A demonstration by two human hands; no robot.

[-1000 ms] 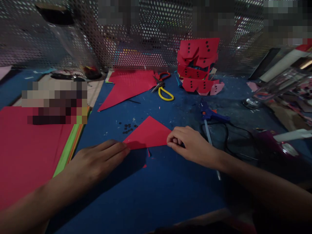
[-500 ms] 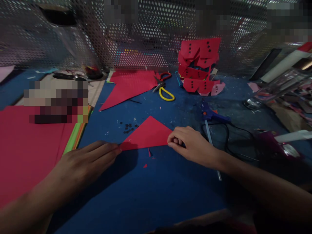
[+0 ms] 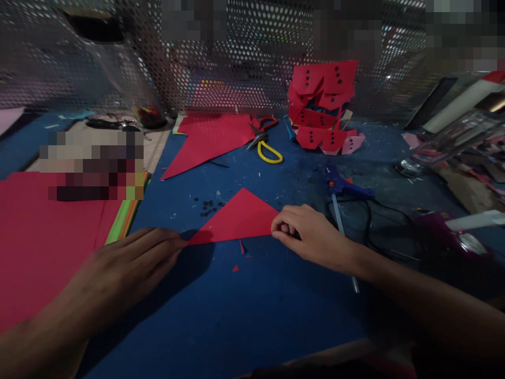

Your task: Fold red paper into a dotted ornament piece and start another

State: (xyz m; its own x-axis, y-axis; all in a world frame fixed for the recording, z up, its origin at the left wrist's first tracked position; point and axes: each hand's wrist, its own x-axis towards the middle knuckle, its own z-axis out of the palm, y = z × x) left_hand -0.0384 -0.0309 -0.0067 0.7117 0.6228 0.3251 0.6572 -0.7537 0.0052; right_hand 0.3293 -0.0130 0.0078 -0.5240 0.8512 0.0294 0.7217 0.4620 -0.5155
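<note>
A flat, bright red paper triangle lies on the blue bench, peak pointing away and long edge toward the person. The hands are apart, one at each end of that edge. The right hand is curled, fingers and thumb closed at the right corner. The left hand reaches the left corner with fingertips, its fingers extended side by side; whether it pinches the paper I cannot tell.

Just below the long edge lie a thin red paper sliver and a small red paper scrap. Small black squares cluster by the left slope.

Farther back rest pointed red paper sheets, with scissors, one handle orange-red and one yellow, at their right end. Right of these stand layered red paper cut-outs with black spots. Beyond the right hand are a blue glue gun, a translucent glue stick extending nearward from it, and a black cord. At the far left is a stack of large paper sheets, red on top, green and orange along the side. A perforated metal screen rises behind.
</note>
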